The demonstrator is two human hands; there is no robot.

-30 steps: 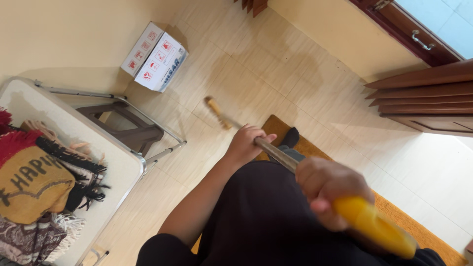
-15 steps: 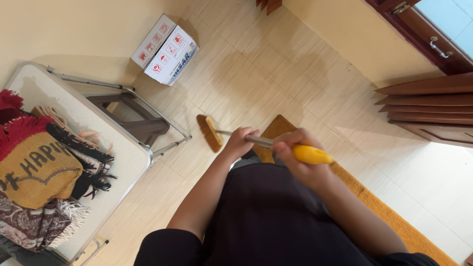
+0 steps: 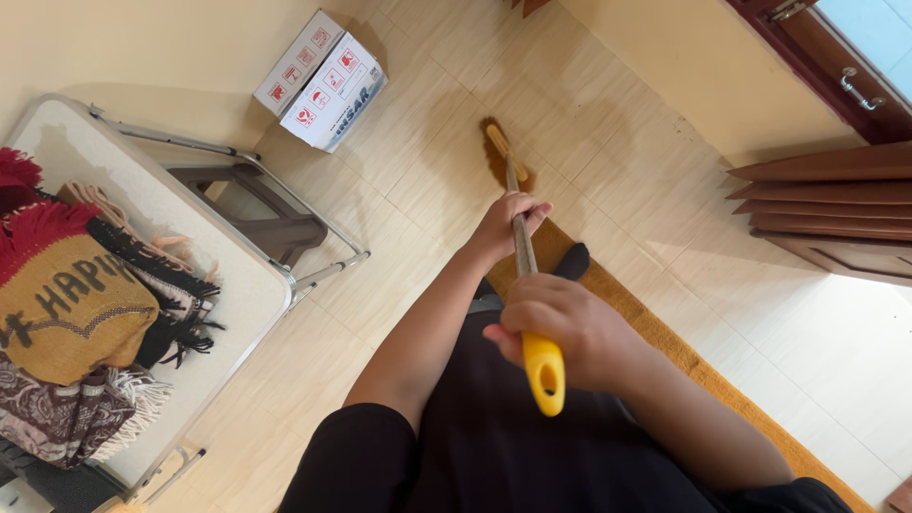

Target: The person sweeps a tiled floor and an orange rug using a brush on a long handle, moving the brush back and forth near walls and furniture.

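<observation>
Sweeping is under way in the head view: the broom (image 3: 522, 249) reaches forward, its bristle head resting on the tiled floor (image 3: 418, 171) just beyond the yellow mat (image 3: 665, 337). No dust pile or debris is discernible, so progress cannot be judged. The left hand (image 3: 506, 226) sits lower on the metal shaft, fingers clenched around it, arm extended. The right hand (image 3: 570, 332) grasps the yellow grip near the body, elbow bent. A cardboard box (image 3: 321, 80) stands against the wall.

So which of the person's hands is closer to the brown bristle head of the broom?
Left. The left hand grips the metal shaft just behind the brown bristle head; the right hand holds the yellow grip, farther back.
</observation>
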